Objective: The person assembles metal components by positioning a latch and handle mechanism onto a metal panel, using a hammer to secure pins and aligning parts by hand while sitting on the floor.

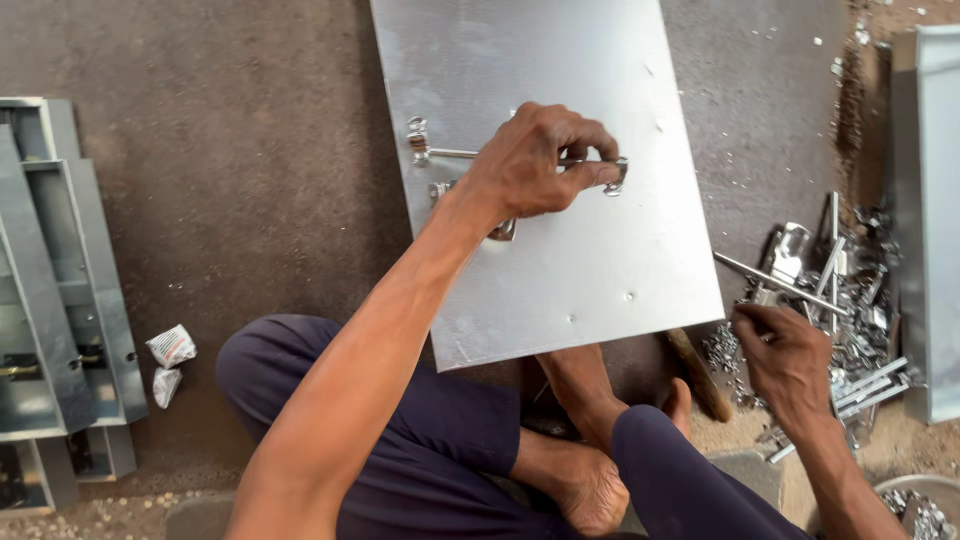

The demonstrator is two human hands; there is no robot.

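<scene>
Concrete floor (250, 180), left hand (530, 165) gripping latch (440, 153), sheet (560, 280) edge overhanging feet

Bare floor (250, 170): open between the stacked metal channels (60, 300) at far left and the steel sheet (560, 250); two crumpled wrappers (170, 360) lay near the stack. Sheet's upper face: free except a latch rod (450, 153) under the left hand (530, 165). Right side: crowded by a pile of metal fittings (850, 330) around the right hand (785, 355), with a wooden handle (695, 370) beside the sheet's corner.

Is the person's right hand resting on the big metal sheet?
No, the right hand reaches into the pile of small metal parts beside the metal sheet, while the left hand holds the latch on the sheet.
</scene>
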